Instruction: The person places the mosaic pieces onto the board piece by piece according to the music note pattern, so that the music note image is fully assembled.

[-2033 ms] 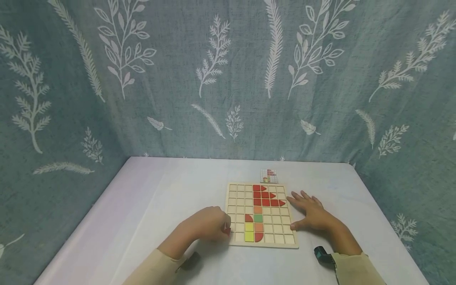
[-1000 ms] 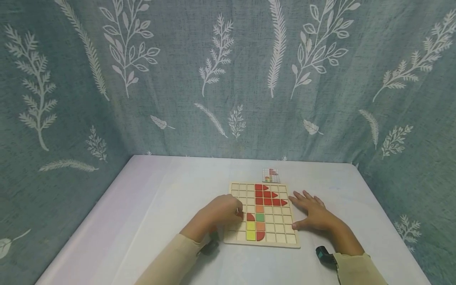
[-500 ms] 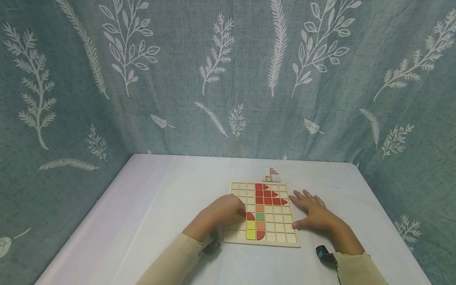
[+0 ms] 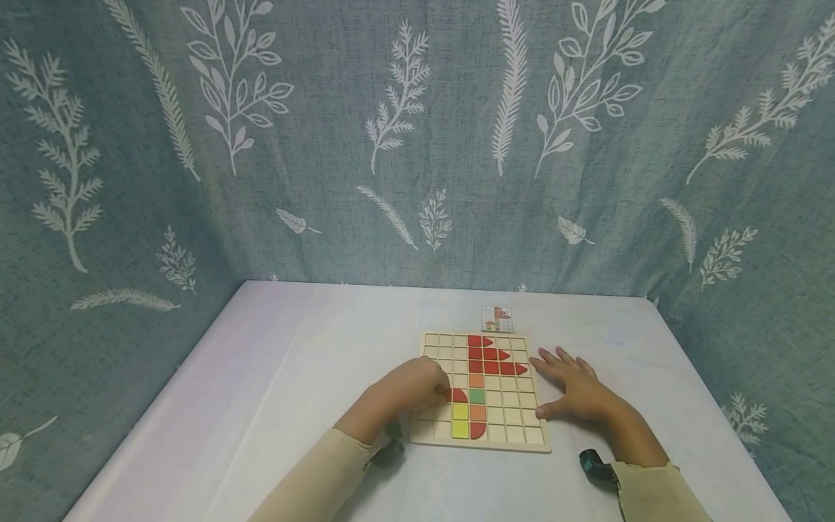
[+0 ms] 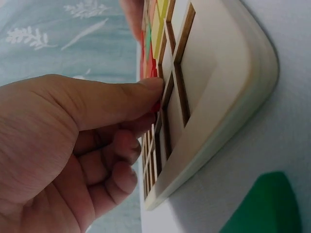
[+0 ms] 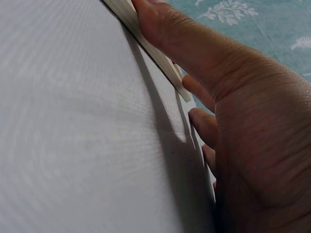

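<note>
A wooden grid board lies on the white table. My left hand is over its left half, thumb and forefinger pinching a small red tile, mostly hidden by the fingers. This tile is at the cell just left of a red quarter-round tile. In the left wrist view the thumb tip touches the board's grid. My right hand rests at the board's right edge with fingers spread, its thumb against the board's side. Yellow tiles, a green tile, orange tiles and red tiles fill other cells.
A small pattern card lies behind the board, printed with a similar coloured figure. A green rounded thing shows near the board in the left wrist view; its kind is unclear. A leaf-patterned curtain stands behind the table.
My left hand has moved from the board's left edge rightward and inward over the grid with the red tile, then shifted only slightly. The right hand stays where it was.
</note>
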